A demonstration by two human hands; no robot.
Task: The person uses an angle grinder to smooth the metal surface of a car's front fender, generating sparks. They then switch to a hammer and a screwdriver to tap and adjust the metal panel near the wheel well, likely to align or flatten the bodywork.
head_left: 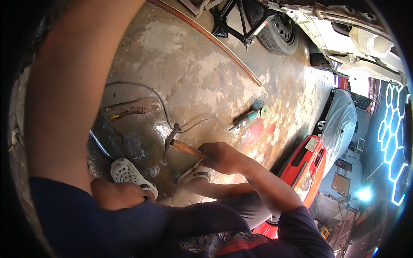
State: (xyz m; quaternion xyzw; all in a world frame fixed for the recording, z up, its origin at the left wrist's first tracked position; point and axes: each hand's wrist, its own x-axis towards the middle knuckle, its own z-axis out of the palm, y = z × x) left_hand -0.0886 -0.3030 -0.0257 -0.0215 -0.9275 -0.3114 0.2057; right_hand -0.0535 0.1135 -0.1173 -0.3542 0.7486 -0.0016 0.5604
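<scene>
My right hand (pixel 221 157) is closed around the wooden handle of a hammer (pixel 184 147). Its dark metal head is slim and curved, tapering toward one end, and it hangs over the concrete floor in front of my feet. My left arm (pixel 73 94) reaches up past the top edge of the view, so the hand itself is out of sight. Beyond the hammer, a teal angle grinder (pixel 246 120) with a pale green disc lies on the floor, its cord running back past the hammer head. A tool with yellow-marked grips (pixel 127 112) lies farther left.
A long brown strip (pixel 211 38) crosses the floor ahead. Beyond it are a black metal stand (pixel 234 21), a car wheel (pixel 278 34) and a stripped white car body (pixel 361 51). To the right stand a red car (pixel 304 161) and a covered car (pixel 342 120). A cable (pixel 150 89) loops nearby.
</scene>
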